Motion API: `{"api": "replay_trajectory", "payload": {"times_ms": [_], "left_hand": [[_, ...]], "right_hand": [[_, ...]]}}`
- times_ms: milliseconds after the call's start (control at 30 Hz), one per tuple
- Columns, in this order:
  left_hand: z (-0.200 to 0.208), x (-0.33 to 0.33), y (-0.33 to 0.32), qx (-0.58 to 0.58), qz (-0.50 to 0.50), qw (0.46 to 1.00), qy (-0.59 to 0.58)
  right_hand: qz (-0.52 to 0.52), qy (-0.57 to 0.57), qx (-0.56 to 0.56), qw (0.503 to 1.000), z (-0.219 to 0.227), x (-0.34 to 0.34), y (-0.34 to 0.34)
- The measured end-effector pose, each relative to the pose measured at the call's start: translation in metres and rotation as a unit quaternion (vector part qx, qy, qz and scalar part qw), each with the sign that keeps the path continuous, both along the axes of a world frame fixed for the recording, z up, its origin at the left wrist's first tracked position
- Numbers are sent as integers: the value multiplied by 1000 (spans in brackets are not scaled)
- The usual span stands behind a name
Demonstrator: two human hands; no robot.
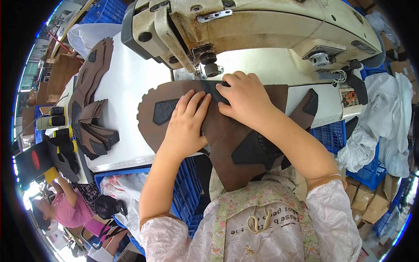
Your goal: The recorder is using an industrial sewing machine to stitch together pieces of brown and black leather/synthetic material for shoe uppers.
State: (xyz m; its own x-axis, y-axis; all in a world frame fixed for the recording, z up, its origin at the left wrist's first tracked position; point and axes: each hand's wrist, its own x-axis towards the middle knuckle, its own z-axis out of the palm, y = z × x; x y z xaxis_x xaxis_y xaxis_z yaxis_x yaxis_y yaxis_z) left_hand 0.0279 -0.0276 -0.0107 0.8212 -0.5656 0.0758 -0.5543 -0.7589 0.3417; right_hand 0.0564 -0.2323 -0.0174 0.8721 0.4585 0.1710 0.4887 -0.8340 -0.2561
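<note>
A brown shoe upper piece [152,96] with a scalloped edge and black patches lies flat under the sewing machine's needle area [211,67]. Spread across it, my left hand [185,126] presses down with straight fingers, its thumb by a seam. My right hand [244,96] has curled fingers gripping the black strip on the upper's far edge, just in front of the presser foot. The brown material with a large black patch [253,150] drapes over the table's near edge toward my apron. What lies beneath my palms is hidden.
The cream sewing machine [270,30] arches over the white table. Stacked brown pieces [89,100] lie at left, another brown piece [303,109] at right. Blue crates [187,187] stand below, with white plastic bags [375,109] at right. A person in pink [67,205] sits at lower left.
</note>
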Motion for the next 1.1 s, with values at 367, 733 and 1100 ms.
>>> {"api": "replay_trajectory", "payload": {"times_ms": [367, 733, 1100], "left_hand": [[-1, 16, 4, -21, -3, 1000, 3], [-3, 36, 8, -18, -8, 1000, -5], [-7, 37, 7, -31, -5, 999, -12]], "right_hand": [[-3, -20, 9, 1000, -7, 8, 1], [-6, -70, 40, 997, -13, 23, 4], [-3, -73, 44, 996, -14, 24, 3]]}}
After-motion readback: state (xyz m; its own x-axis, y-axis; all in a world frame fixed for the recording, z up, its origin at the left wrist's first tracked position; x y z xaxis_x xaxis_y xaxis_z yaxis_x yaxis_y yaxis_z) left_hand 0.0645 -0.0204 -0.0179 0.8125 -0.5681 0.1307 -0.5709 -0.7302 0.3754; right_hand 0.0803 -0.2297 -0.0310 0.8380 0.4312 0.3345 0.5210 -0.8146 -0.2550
